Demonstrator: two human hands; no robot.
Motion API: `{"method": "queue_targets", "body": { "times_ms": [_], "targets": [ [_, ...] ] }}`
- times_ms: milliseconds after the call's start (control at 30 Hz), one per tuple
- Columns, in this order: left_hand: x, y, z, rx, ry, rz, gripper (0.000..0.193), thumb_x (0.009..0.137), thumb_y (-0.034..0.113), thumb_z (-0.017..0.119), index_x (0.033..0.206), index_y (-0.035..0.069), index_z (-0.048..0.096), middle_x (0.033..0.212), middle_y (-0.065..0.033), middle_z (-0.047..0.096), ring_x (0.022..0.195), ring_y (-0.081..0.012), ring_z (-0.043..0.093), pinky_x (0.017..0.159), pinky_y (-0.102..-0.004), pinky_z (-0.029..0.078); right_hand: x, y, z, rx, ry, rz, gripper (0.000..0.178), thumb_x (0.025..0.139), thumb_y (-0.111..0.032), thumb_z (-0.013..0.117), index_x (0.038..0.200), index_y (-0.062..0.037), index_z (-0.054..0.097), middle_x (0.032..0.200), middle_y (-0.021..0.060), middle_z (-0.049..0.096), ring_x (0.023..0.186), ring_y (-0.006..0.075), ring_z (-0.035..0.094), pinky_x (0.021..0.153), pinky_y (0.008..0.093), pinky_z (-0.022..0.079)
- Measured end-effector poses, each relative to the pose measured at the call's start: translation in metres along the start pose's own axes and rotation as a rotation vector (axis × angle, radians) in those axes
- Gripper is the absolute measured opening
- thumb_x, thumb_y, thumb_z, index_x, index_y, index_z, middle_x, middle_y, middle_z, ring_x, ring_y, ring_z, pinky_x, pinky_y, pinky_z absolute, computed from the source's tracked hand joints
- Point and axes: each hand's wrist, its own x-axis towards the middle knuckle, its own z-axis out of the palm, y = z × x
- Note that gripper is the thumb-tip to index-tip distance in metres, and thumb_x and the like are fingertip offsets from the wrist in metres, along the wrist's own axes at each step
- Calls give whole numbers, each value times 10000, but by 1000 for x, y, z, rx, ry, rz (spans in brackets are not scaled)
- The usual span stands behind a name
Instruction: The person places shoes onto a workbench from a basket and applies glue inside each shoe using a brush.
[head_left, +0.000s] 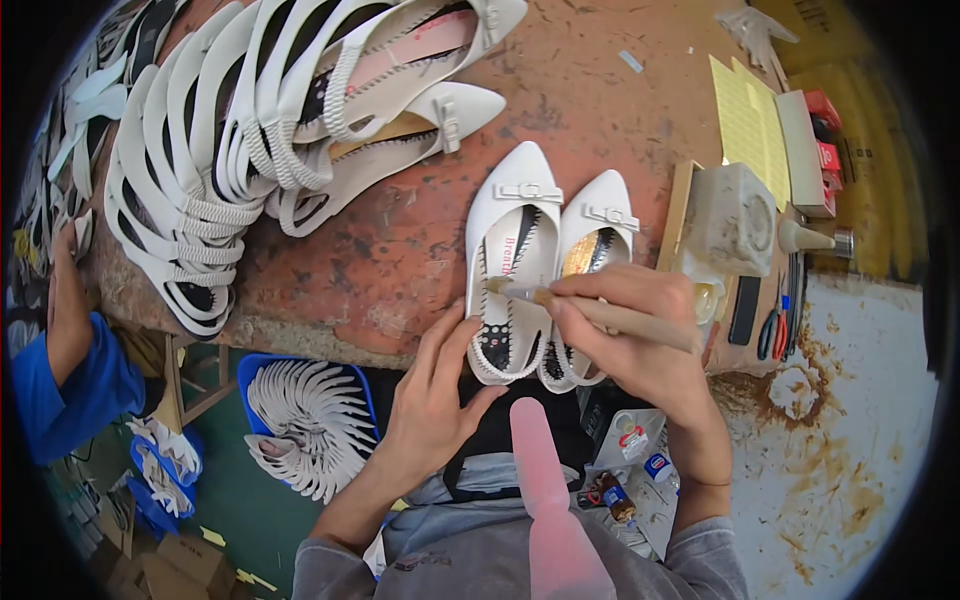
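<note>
Two white pointed shoes with bow trims lie side by side in front of me, toes pointing away. My left hand (432, 385) rests against the outer left side of the left shoe (512, 190), fingers bent near its heel strap. Over the shoes, my right hand (640, 325) grips a brush (640, 322) by its thick pale handle. The brush's bristle end reaches into the left shoe, onto the insole. Just right of it, the right shoe (600, 213) is partly covered by my right hand.
Stacked white shoes (200, 190) fill the worktable's (400, 265) left side. On the right stand a grimy plastic container (735, 220), yellow papers (748, 125) and scissors (773, 330). A blue basket (248, 372) of pale pieces sits below. Another person's arm (68, 310) shows at left.
</note>
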Motion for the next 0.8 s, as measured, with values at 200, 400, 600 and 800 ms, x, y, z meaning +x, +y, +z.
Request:
{"method": "queue_targets", "body": {
  "times_ms": [200, 400, 600, 800],
  "targets": [
    [0, -6, -2, -23, 6, 15, 868, 719, 107, 968, 1463, 7, 532, 1493, -245, 543, 1346, -433, 588, 1054, -458, 552, 11, 5, 1, 87, -397, -15, 135, 847, -123, 789, 916, -7, 786, 806, 147, 739, 726, 311, 733, 679, 409, 584],
    [-1, -7, -3, -36, -6, 26, 866, 722, 80, 959, 1468, 7, 525, 1503, -246, 529, 1345, -435, 588, 1068, -458, 545, 21, 10, -3, 69, -578, -185, 156, 803, -89, 791, 932, -4, 772, 804, 118, 684, 783, 311, 701, 750, 429, 565],
    [0, -7, -2, -33, -4, 32, 867, 721, 67, 956, 1466, -1, 518, 1501, -250, 527, 1346, -433, 588, 1076, -460, 541, 8, 28, 15, -25, -168, -228, 267, 798, -86, 842, 1041, -1, 772, 856, 91, 680, 770, 249, 685, 634, 377, 557],
    [0, -5, -4, -26, -7, 47, 865, 724, 82, 955, 1465, -8, 519, 1497, -253, 531, 1345, -436, 589, 1084, -458, 537, -10, 37, 50, -488, 159, -312, 374, 775, -44, 838, 1126, 25, 726, 868, 96, 628, 793, 249, 627, 609, 373, 537]
  ]
}}
